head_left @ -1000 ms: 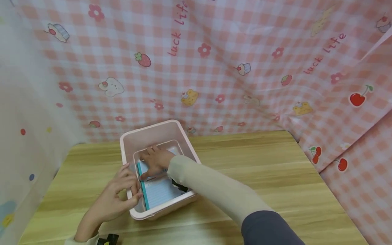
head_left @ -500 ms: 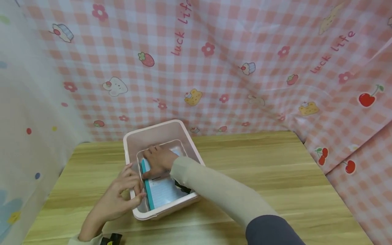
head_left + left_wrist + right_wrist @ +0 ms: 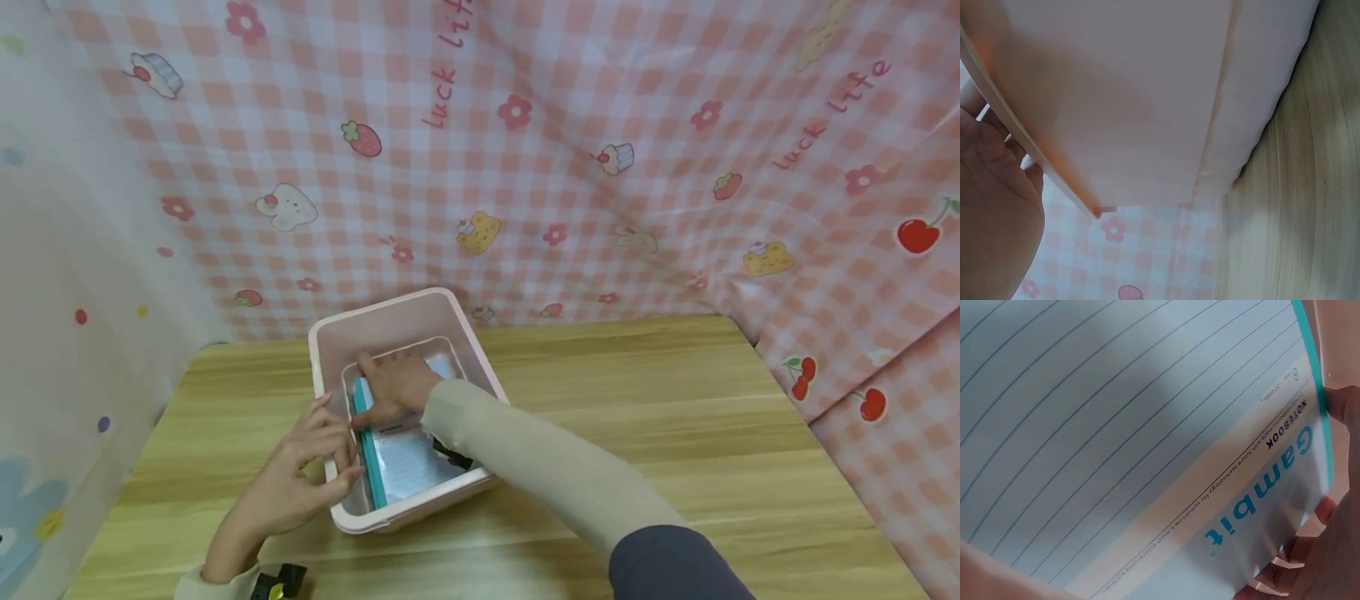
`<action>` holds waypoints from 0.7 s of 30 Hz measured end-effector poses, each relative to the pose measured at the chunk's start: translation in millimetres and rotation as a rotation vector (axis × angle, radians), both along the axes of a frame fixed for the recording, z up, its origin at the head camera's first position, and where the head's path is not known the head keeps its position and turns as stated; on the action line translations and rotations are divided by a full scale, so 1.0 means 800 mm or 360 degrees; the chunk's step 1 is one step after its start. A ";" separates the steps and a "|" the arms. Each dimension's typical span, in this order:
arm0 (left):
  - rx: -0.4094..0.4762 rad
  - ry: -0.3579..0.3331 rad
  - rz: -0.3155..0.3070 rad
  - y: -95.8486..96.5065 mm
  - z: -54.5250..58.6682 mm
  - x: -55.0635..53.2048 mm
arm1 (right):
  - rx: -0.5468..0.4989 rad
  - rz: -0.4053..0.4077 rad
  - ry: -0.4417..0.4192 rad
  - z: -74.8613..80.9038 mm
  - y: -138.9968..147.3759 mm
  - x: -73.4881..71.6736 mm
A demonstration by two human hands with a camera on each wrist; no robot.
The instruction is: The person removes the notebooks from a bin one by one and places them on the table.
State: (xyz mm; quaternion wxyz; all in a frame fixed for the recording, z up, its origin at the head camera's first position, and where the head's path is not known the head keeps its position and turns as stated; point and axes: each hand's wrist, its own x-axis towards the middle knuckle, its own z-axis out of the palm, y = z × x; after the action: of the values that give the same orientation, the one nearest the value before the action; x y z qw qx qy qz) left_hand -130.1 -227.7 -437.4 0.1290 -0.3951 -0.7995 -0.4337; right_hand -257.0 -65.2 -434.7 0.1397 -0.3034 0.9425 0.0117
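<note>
A light pink plastic bin [image 3: 405,506] stands on the table, with a notebook [image 3: 416,458] inside it. The notebook has a lined pale-blue cover, a teal spine and the printed word "Gambit". My left hand [image 3: 300,467] holds the bin's left rim, and the left wrist view shows its fingers bent over that rim beside the outer wall. Inside the bin, my right hand [image 3: 401,387] grips the notebook's far end. In the right wrist view its thumb meets the teal spine and its fingers [image 3: 1300,550] curl at the short edge. Their tips are partly hidden.
The wood-grain table [image 3: 622,417] extends around the bin. Behind it hangs a pink checked cloth [image 3: 405,192] with flowers and cartoon prints, close to the bin's far end. A pale wall covering [image 3: 97,275] borders the left side.
My right hand's fingers have drawn in at the notebook's far end, and the spine stands slightly farther from the bin's left wall. My left hand stays on the rim. The head view has shifted slightly.
</note>
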 end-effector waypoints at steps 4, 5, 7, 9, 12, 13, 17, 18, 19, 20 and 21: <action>0.0023 0.0057 -0.0022 -0.001 0.000 0.000 | -0.0010 0.0045 0.0032 -0.001 -0.001 -0.001; 0.0031 0.0062 -0.0029 -0.001 0.000 0.000 | -0.0027 0.0046 0.0034 -0.001 -0.001 -0.001; 0.0047 0.0075 -0.0046 -0.002 -0.001 0.000 | -0.0042 0.0023 0.0025 -0.002 0.000 -0.002; 0.0062 0.0077 -0.0062 -0.002 -0.001 -0.001 | -0.0034 -0.0032 0.0004 -0.004 0.001 -0.003; 0.0068 0.0063 -0.0067 -0.003 -0.002 -0.001 | -0.0011 -0.0083 -0.0006 -0.004 0.002 -0.003; 0.0065 0.0057 -0.0063 -0.003 -0.001 -0.001 | -0.0005 -0.0088 -0.0002 -0.004 0.001 -0.004; 0.0062 0.0058 -0.0062 -0.002 0.000 -0.002 | -0.0030 -0.0080 -0.0005 -0.002 0.002 -0.005; 0.0063 0.0061 -0.0063 -0.002 0.000 -0.002 | -0.0038 -0.0072 -0.0006 -0.001 0.002 -0.005; 0.0065 0.0061 -0.0064 -0.002 0.000 -0.002 | -0.0049 -0.0065 -0.0004 -0.001 0.002 -0.006; 0.0073 0.0064 -0.0072 -0.003 -0.001 -0.002 | -0.0054 -0.0058 -0.0007 -0.002 0.001 -0.006; 0.0071 0.0055 -0.0071 -0.003 -0.001 -0.001 | -0.0064 -0.0050 -0.0019 -0.002 0.000 -0.006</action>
State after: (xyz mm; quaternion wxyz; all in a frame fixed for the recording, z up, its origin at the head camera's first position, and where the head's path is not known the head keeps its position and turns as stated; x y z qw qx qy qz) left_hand -131.0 -230.2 -438.0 0.1419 -0.4174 -0.7781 -0.4474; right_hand -261.7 -65.0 -436.0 0.1393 -0.2915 0.9463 -0.0112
